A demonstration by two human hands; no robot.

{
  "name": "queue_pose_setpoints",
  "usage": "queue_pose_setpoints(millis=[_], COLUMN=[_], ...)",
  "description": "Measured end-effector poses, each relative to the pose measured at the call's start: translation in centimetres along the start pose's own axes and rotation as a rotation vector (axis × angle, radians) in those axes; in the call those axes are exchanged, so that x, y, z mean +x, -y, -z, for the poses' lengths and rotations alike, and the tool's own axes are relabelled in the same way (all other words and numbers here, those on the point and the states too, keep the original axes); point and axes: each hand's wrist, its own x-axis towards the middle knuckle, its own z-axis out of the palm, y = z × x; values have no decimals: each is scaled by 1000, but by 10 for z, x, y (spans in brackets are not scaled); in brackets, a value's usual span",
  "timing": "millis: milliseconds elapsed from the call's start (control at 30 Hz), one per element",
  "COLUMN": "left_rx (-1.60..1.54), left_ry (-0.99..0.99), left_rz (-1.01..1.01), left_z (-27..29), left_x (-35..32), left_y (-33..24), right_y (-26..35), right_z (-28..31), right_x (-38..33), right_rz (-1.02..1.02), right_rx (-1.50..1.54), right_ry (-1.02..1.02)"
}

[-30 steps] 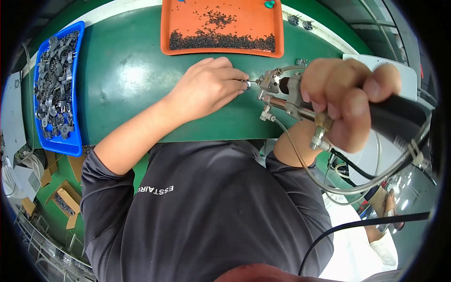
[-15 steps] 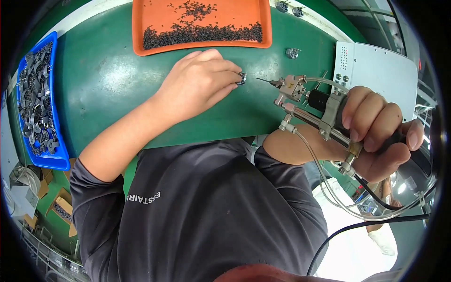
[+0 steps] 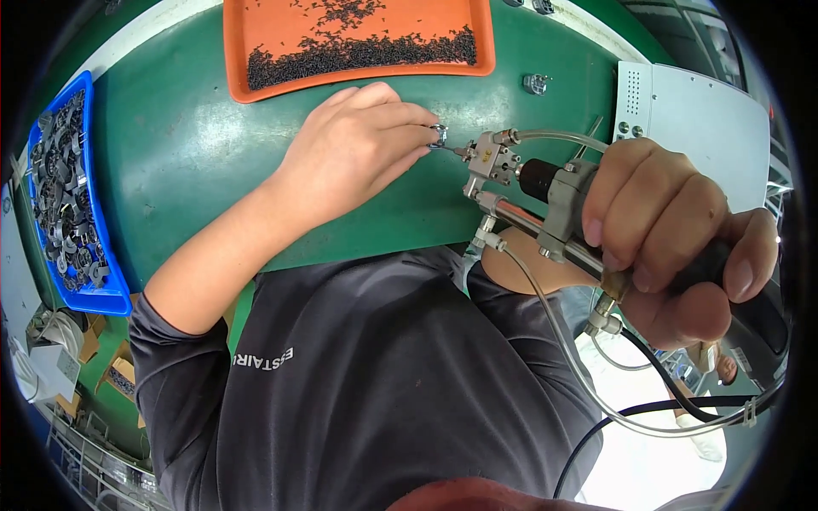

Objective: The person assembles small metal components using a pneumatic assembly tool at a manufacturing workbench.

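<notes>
Left hand [image 3: 358, 152] pinching small shiny dark part [image 3: 440, 134], right hand [image 3: 660, 223] clasping black-handled silver-metal tool [image 3: 564, 207]; keep thin metal tip [image 3: 452, 150] aligned, fingertips [image 3: 428, 117] clear.

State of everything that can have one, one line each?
left hand, closed on small part
small part, pinched at fingertips
right hand, wrapped around tool
tool, held, thin tip at small part; contact unclear
orange tray, partly covered with black bits
blue tray, filled with dark parts
loose part, on table, unheld
</notes>
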Motion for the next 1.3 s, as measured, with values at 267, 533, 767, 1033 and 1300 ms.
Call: queue_pose_setpoints(millis=[267, 533, 767, 1033, 1300], left_rx=[-34, -29, -41, 44, 335], left_ry=[-5, -20, -16, 52, -74], left_rz=[-15, -14, -22, -70, -27], left_z=[1, -1, -1, 7, 77], left_x=[2, 0, 6, 6, -26], left_y=[-1, -1, 2, -7, -11], right_y=[-3, -9, -14, 4, 34], right_z=[-3, -6, 3, -19, -3], right_x=[0, 1, 10, 20, -4], right_rz=[29, 55, 29, -118, 300], right_rx=[16, 52, 66, -173, 3], right_ry=[18, 52, 92, 119, -183])
